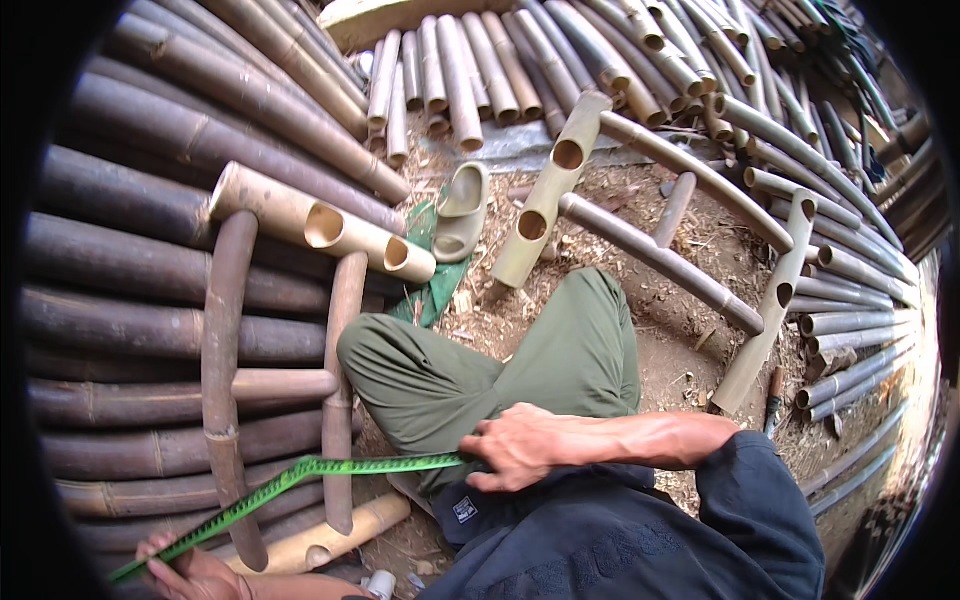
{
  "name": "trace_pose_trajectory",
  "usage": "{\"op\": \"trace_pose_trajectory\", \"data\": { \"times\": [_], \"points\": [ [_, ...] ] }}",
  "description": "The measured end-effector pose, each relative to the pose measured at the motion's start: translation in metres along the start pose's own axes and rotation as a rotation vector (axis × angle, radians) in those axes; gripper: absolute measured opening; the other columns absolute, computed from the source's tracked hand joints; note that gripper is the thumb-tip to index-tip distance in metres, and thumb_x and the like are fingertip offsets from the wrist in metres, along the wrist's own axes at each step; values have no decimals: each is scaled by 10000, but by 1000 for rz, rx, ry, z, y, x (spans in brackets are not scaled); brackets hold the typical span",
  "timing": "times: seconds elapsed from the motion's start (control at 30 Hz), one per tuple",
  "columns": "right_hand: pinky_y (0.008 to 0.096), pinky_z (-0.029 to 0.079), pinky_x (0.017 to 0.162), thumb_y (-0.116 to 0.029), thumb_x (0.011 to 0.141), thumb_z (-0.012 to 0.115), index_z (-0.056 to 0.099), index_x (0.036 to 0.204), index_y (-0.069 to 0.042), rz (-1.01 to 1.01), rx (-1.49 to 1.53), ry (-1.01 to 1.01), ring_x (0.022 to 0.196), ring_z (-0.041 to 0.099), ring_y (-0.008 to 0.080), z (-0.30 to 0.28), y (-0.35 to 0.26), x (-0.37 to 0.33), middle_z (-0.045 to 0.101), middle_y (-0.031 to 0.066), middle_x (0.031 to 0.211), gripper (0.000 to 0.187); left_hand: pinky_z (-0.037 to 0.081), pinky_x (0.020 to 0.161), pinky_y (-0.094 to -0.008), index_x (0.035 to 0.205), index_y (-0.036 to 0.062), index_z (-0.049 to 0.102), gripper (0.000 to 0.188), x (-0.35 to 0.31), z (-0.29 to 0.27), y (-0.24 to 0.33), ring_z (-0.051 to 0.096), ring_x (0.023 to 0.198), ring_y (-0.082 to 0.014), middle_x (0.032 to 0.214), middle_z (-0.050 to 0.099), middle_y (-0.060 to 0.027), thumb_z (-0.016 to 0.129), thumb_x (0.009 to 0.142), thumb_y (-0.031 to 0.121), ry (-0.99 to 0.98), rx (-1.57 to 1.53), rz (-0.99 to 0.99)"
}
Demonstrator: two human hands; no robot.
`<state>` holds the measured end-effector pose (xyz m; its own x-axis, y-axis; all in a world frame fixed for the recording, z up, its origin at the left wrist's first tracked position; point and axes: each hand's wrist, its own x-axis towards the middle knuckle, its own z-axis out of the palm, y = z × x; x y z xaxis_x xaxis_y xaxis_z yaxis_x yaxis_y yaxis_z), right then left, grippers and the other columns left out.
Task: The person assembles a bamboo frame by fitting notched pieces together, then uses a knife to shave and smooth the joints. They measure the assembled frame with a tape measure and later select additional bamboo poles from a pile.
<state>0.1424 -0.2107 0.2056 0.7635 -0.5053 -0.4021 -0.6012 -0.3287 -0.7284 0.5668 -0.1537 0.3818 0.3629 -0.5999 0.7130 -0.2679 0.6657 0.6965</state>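
A green tape measure (375,464) is stretched out, with a slight bend, between my two hands. My left hand (190,572), low at the left, is closed on one stretch of it, its thumb and fingers around the band. My right hand (515,446) grips the other end over my lap, its fingers curled; what lies under the palm is hidden. Beneath the tape lies a bamboo frame: a thick pale post (275,205) with cut holes, brown rails (222,350), a short crosspiece (285,384) and a second pale post (370,522).
Another bamboo frame (660,250) with holed pale posts leans ahead to the right. Long dark poles (150,350) are piled on the left. Short cut tubes (480,60) lie at the back. A sandal (462,212) rests on green cloth (422,290). Shavings litter the ground (650,330).
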Motion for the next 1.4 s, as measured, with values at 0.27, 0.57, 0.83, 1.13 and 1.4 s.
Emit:
{"op": "trace_pose_trajectory", "data": {
  "times": [0.27, 0.57, 0.83, 1.13, 1.4],
  "points": [
    [479, 538, 739, -507, 901, 527, 530, 1262, -106, 542, 171, 780, 894, 647, 392, 81, 51, -134, 606, 188, 1055, 540, 479, 827, -281, 1211, 19, 541, 245, 65, 292, -76, 531, 930, -150, 1060, 550, -64, 465, 1034, 171, -543, -759, -300],
    [487, 534, 718, -440, 846, 605, 573, 1232, -111, 1270, 303, 1418, 858, 649, 410, 257, 96, -254, 628, 182, 1050, 508, 572, 631, -277, 1032, 69, 630, 139, -228, 693, -45, 662, 756, -122, 896, 676, -45, 651, 935, 166, -1358, -689, -729],
    [510, 491, 849, -429, 852, 589, 591, 1205, -51, 1524, 598, 1519, 981, 612, 460, 326, 187, -265, 633, 257, 1078, 517, 531, 692, -333, 1023, 18, 650, 284, -547, 780, -42, 648, 749, -186, 826, 682, -104, 745, 811, 181, -1805, -369, -366],
    [502, 487, 823, -415, 853, 581, 603, 1109, -45, 1521, 804, 1448, 952, 617, 449, 302, 236, -287, 646, 258, 994, 451, 447, 951, -422, 1215, 41, 418, 704, -612, 759, -48, 514, 1100, -335, 1139, 489, -174, 816, 691, 290, -1584, -115, -241],
    [504, 486, 769, -420, 856, 574, 607, 1078, -62, 1490, 828, 1411, 899, 632, 439, 290, 237, -302, 652, 245, 949, 423, 456, 893, -381, 1155, 26, 437, 730, -614, 758, -55, 518, 999, -282, 1065, 479, -144, 851, 647, 348, -1452, -165, -308]
  ]
}}
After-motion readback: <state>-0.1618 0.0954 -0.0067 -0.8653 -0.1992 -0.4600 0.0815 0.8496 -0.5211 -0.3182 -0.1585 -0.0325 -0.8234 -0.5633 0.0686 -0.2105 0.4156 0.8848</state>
